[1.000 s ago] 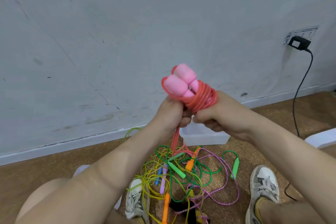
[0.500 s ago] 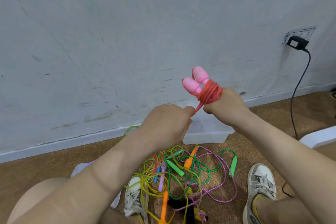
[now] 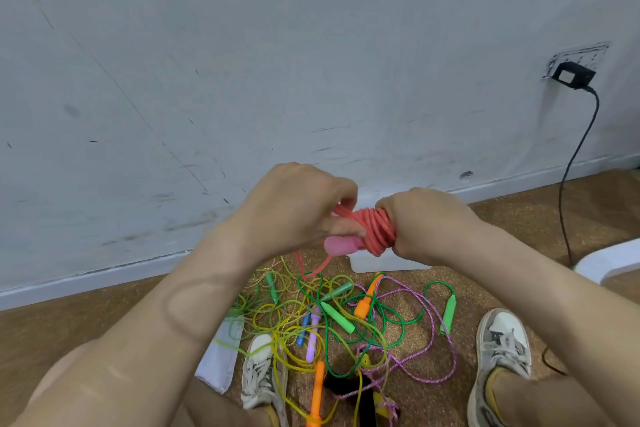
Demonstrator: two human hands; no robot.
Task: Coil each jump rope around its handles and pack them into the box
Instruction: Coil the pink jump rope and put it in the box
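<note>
Glossy plastic rope (image 3: 379, 229), grainy cork-like floor (image 3: 408, 333)

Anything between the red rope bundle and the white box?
Nothing visible does. The white box sits on the floor just beyond the red rope bundle, gripped by the left hand and right hand. The hands hide its opening. A loose tail hangs toward the rope pile.

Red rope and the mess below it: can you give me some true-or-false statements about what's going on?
1. The left hand and right hand both hold the red rope. True.
2. Its handle is blue. False: it is pink.
3. The red rope is fully wound. False: a loose length hangs toward the floor.
4. Other ropes lie tangled between the shoes. True.
5. The charger lies on the floor. False: it sits in the wall socket.
</note>
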